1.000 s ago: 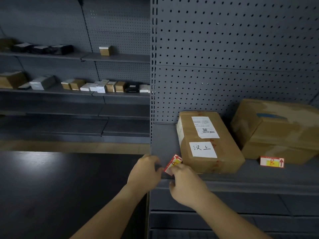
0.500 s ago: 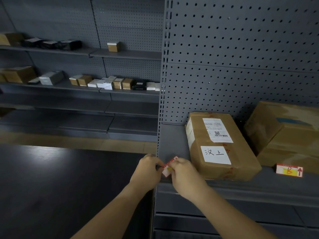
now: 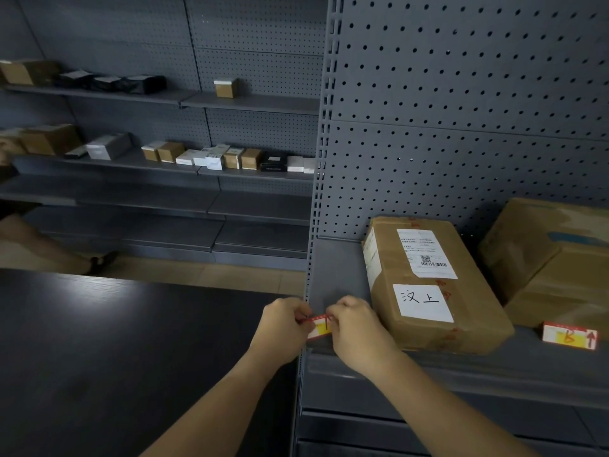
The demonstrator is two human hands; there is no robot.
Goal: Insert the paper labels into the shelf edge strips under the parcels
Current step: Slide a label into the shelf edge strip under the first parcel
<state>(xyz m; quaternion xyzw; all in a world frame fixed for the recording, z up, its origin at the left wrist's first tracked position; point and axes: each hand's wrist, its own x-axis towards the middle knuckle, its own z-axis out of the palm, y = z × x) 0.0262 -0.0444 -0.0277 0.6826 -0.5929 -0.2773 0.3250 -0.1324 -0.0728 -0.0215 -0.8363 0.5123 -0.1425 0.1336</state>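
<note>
Since the earlier frames the paper label [image 3: 319, 327] is turned from a tilted, corner-up pose to nearly level, and it is brought down toward the shelf edge strip [image 3: 461, 367]. The camera is also shifted, so the parcels sit further right in the picture.

Head view, the only one. The label is held between both hands at about 6 o'clock of the frame, at the left end of the shelf, just at 9 o'clock of the taped parcel [image 3: 428, 285]. The left hand [image 3: 283, 328] is closed, fingers pinched on the label's left edge. The right hand [image 3: 359, 334] is closed too, fingertips pinched on the right edge and covering part of the paper. A red border and a yellow patch are seen on the label; its marking is mostly hidden. Whether the lower edge is already in the strip's channel cannot be told, since the hands cover it.

A second label [image 3: 569, 336], marked with a letter and an arrow, is standing at the shelf front at 3 o'clock, under the second parcel [image 3: 553, 258].

Risks, as judged: the thin paper could be buckled or creased if it is pushed in at an angle or if one end is seated first. The label sits at the very end of the shelf, so it could be slid off the open end. It may also end up left of the parcel rather than under it.
</note>
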